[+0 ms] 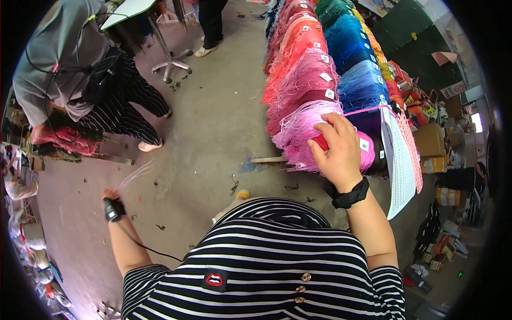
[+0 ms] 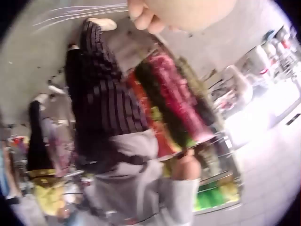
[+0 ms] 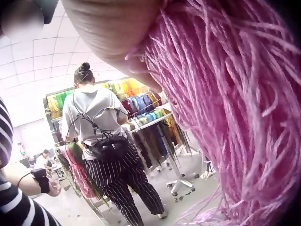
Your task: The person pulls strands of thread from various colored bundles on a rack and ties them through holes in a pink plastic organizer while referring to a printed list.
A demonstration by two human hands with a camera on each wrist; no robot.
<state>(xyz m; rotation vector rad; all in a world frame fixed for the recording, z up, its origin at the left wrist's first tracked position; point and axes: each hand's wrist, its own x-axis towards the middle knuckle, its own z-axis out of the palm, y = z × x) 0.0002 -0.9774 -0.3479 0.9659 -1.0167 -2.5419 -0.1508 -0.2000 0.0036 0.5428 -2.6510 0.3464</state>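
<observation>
My left hand (image 1: pixel 112 194) is out low at the left, blurred, with a few long pale threads (image 1: pixel 137 173) trailing up from its fingers. In the left wrist view, its curled fingertips (image 2: pixel 146 20) show at the top edge beside the same pale strands. On the right, my right hand (image 1: pixel 341 152) grips the top of a pink thread hank (image 1: pixel 296 130), thumb and bent fingers spread around it. A red patch shows between thumb and fingers. Pink strands (image 3: pixel 225 103) hang close beside the palm in the right wrist view.
Rows of coloured hanks, including blue ones (image 1: pixel 349 42), stretch away beyond my right hand. White cards (image 1: pixel 397 160) hang on the rack's right side. A person in striped trousers (image 1: pixel 125 90) stands ahead left near a wheeled stand (image 1: pixel 170 58). Boxes (image 1: pixel 429 141) lie at right.
</observation>
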